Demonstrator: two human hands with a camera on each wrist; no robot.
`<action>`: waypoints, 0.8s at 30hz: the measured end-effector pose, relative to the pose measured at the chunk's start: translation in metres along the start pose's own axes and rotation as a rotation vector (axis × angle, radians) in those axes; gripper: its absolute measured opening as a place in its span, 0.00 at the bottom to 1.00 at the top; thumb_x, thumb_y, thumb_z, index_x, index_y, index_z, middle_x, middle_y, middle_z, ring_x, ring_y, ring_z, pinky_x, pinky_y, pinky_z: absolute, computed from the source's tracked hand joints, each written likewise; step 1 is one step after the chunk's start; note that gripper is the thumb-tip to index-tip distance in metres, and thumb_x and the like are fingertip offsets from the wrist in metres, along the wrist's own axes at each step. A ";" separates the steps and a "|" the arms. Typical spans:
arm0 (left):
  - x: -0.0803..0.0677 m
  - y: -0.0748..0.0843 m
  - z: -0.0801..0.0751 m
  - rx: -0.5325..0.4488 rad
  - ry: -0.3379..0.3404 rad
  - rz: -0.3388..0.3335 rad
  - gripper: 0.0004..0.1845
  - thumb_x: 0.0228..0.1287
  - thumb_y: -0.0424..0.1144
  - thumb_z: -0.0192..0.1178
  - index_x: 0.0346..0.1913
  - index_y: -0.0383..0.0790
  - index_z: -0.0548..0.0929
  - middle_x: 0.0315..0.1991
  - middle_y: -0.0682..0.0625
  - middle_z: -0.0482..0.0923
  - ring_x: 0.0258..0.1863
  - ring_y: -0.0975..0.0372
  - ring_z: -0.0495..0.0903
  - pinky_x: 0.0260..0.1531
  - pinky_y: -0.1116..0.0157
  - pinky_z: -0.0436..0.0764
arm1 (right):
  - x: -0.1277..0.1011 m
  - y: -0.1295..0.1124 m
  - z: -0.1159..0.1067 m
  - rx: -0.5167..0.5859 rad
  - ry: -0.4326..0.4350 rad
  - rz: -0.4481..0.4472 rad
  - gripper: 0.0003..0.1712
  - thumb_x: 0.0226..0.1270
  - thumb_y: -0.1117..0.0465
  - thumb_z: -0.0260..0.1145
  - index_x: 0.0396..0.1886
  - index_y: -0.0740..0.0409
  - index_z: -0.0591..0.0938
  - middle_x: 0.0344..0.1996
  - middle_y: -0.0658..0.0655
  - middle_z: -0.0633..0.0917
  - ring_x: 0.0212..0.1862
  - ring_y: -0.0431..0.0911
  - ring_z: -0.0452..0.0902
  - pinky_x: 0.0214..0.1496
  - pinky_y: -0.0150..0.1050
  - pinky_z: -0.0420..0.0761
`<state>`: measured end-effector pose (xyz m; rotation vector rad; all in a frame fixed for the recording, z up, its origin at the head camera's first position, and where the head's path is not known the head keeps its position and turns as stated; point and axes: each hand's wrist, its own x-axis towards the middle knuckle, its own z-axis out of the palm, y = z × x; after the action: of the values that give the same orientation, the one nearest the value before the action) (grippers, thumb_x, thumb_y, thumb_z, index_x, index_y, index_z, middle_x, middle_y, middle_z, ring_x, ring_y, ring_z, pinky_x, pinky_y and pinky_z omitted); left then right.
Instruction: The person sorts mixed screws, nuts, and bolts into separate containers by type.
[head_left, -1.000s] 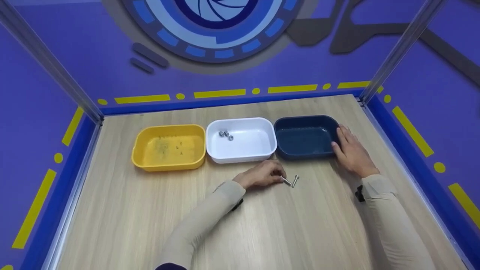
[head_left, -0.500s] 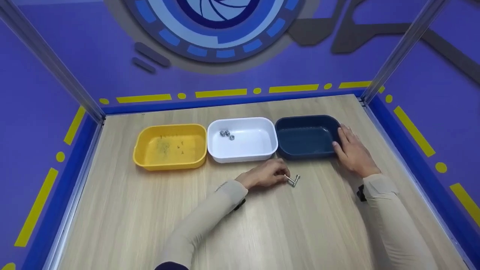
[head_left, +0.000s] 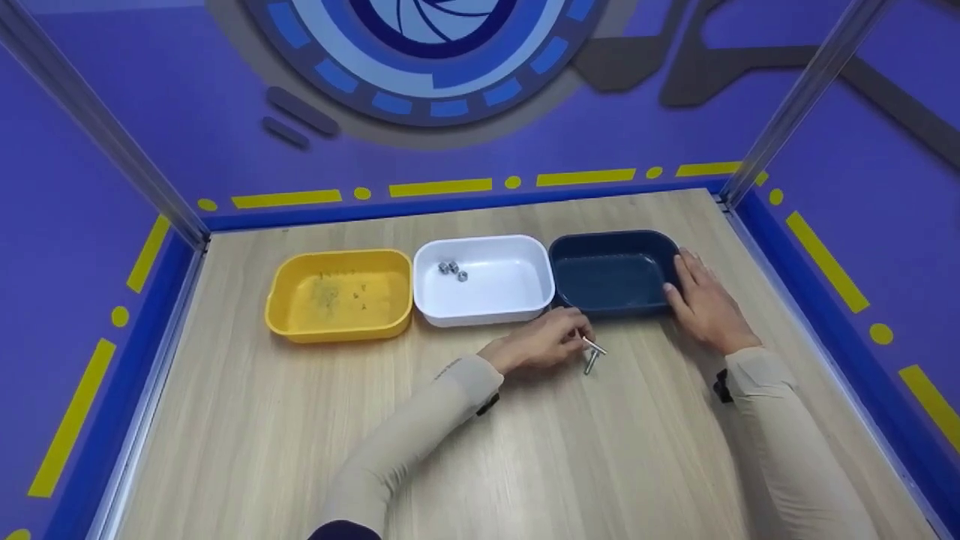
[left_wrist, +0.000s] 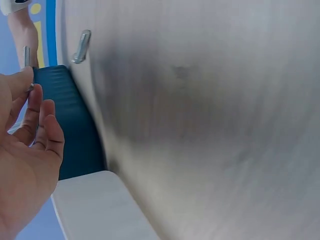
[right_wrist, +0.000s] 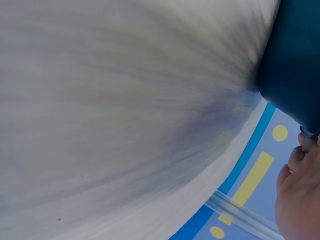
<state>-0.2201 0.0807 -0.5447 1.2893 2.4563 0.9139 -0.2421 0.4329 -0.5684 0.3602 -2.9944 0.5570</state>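
My left hand (head_left: pixel 544 341) pinches a metal bolt (head_left: pixel 595 346) between thumb and fingertips, just in front of the dark blue tray (head_left: pixel 615 279). In the left wrist view the held bolt (left_wrist: pixel 26 56) juts up past the thumb, its lower end partly hidden by the fingers. A second bolt (head_left: pixel 591 364) lies on the table just below it; the left wrist view shows this lying bolt (left_wrist: pixel 82 46) apart from the hand. My right hand (head_left: pixel 707 307) rests against the dark blue tray's right end, fingers extended along the wall and thumb at the rim.
A white tray (head_left: pixel 510 281) holding several metal nuts (head_left: pixel 452 271) stands left of the dark one. Farther left is a yellow tray (head_left: pixel 337 330) with small dark marks or bits inside. Printed panels (head_left: pixel 450 161) enclose the wooden table (head_left: pixel 585 465) behind and at both sides.
My left hand has moved right and slightly up, lifting the pinched bolt away from beside the other one so that it now overlaps it in the head view. The right hand has stayed put.
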 end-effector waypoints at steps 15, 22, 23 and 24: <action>0.019 0.013 -0.013 0.020 0.067 0.029 0.09 0.81 0.40 0.61 0.52 0.42 0.87 0.51 0.50 0.84 0.52 0.61 0.78 0.56 0.69 0.76 | 0.000 0.001 0.002 -0.048 0.062 -0.040 0.42 0.89 0.44 0.46 0.85 0.71 0.55 0.85 0.72 0.55 0.85 0.69 0.47 0.86 0.66 0.50; 0.025 0.015 -0.019 0.018 0.105 0.021 0.08 0.80 0.40 0.62 0.52 0.41 0.87 0.51 0.50 0.84 0.53 0.61 0.78 0.58 0.69 0.77 | 0.000 0.001 0.002 -0.046 0.064 -0.037 0.42 0.88 0.44 0.47 0.85 0.70 0.55 0.85 0.71 0.55 0.85 0.68 0.49 0.88 0.63 0.48; 0.026 0.015 -0.020 0.019 0.110 0.017 0.08 0.80 0.40 0.62 0.52 0.41 0.88 0.51 0.50 0.84 0.52 0.61 0.78 0.58 0.69 0.77 | 0.000 0.001 0.002 -0.046 0.064 -0.038 0.42 0.88 0.44 0.47 0.85 0.70 0.55 0.85 0.71 0.55 0.85 0.68 0.48 0.88 0.63 0.48; 0.027 0.015 -0.021 0.019 0.114 0.012 0.08 0.80 0.40 0.62 0.52 0.41 0.88 0.51 0.50 0.84 0.52 0.62 0.78 0.57 0.70 0.77 | 0.000 0.001 0.002 -0.044 0.064 -0.038 0.41 0.88 0.45 0.47 0.85 0.70 0.55 0.85 0.71 0.55 0.85 0.68 0.48 0.88 0.64 0.48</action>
<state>-0.2353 0.0999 -0.5164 1.2935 2.5512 0.9963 -0.2421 0.4332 -0.5708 0.3875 -2.9268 0.4881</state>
